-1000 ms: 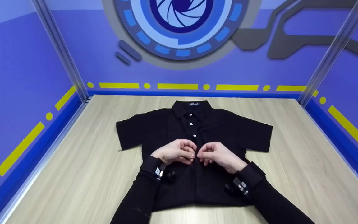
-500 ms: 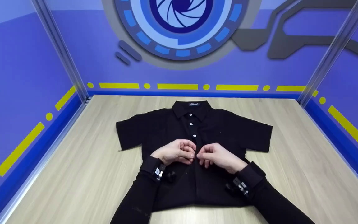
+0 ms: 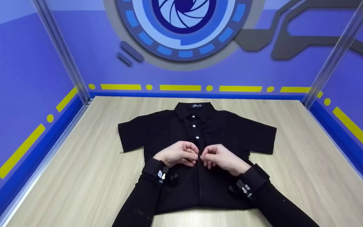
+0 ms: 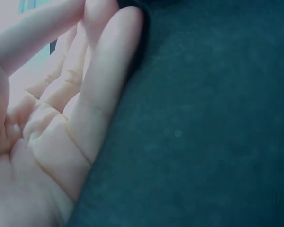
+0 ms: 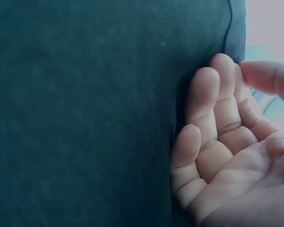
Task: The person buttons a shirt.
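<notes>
A black short-sleeved collared shirt [image 3: 178,197] lies front side up, with its collar at the far end. White buttons [image 3: 197,137] run down the upper placket, ending just above the hands. The left hand [image 3: 180,154] pinches the placket between thumb and fingers from the left. Facing it, the right hand [image 3: 221,158] pinches the same front edge, the fingertips of both hands nearly meeting. Dark shirt cloth [image 4: 194,118] fills the right of the left wrist view. In the right wrist view, the right thumb and a finger press together beside the cloth [image 5: 85,118]. Any button between the fingertips is hidden.
The shirt lies on a light wood-grain table [image 3: 74,176]. Blue-purple panels [image 3: 181,75] with yellow marks stand at the back and sides, joined by metal posts [image 3: 63,53]. Both wrists carry black straps with small cameras [image 3: 244,188].
Both hands stay at the same spot on the placket, with only slight shifts of the fingertips. The shirt has not moved.
</notes>
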Demonstrator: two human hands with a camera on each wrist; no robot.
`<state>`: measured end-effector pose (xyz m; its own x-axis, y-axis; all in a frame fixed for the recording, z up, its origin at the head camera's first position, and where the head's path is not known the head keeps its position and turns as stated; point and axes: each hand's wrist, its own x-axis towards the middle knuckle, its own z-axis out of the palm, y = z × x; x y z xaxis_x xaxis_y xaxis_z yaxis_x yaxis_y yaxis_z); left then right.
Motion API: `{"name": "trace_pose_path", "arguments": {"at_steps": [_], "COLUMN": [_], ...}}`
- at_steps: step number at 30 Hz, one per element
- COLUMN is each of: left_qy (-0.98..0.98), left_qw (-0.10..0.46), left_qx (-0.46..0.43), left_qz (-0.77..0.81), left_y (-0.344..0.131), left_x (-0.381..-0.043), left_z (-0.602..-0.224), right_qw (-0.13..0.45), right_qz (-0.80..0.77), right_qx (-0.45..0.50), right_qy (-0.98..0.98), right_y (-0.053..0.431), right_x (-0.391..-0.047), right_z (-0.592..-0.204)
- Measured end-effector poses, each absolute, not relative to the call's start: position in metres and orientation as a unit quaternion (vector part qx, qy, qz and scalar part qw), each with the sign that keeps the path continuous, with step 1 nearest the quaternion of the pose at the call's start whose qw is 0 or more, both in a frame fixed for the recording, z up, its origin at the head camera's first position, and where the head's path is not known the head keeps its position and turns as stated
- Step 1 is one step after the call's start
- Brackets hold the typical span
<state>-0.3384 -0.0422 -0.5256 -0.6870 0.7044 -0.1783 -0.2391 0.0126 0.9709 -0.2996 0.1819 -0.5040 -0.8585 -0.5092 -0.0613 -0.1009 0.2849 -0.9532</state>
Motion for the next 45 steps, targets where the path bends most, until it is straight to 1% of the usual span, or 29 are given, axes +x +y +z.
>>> {"name": "trace_pose_path", "arguments": {"at_steps": [4, 10, 16, 23, 31, 45], "left_qy": [0.63, 0.631, 0.632, 0.638, 0.647, 0.644], "left_qw": [0.347, 0.353, 0.367, 0.377, 0.372, 0.361], "left_qx": [0.187, 0.181, 0.165, 0.174, 0.179, 0.192], "left_qz": [0.669, 0.667, 0.663, 0.649, 0.641, 0.647], "left_y": [-0.042, -0.042, -0.044, -0.043, -0.042, -0.045], "left_x": [-0.337, -0.337, -0.335, -0.334, -0.334, -0.334], "left_z": [-0.525, -0.524, -0.52, -0.52, -0.522, -0.523], "right_qw": [0.173, 0.164, 0.149, 0.133, 0.145, 0.17], "right_qz": [-0.57, -0.574, -0.574, -0.566, -0.547, -0.539], "right_qx": [-0.192, -0.189, -0.187, -0.182, -0.218, -0.238], "right_qy": [0.78, 0.78, 0.784, 0.793, 0.795, 0.79], "right_y": [0.181, 0.178, 0.179, 0.179, 0.179, 0.183], "right_x": [-0.297, -0.286, -0.293, -0.296, -0.295, -0.297], "right_z": [-0.5, -0.482, -0.495, -0.503, -0.5, -0.498]}}
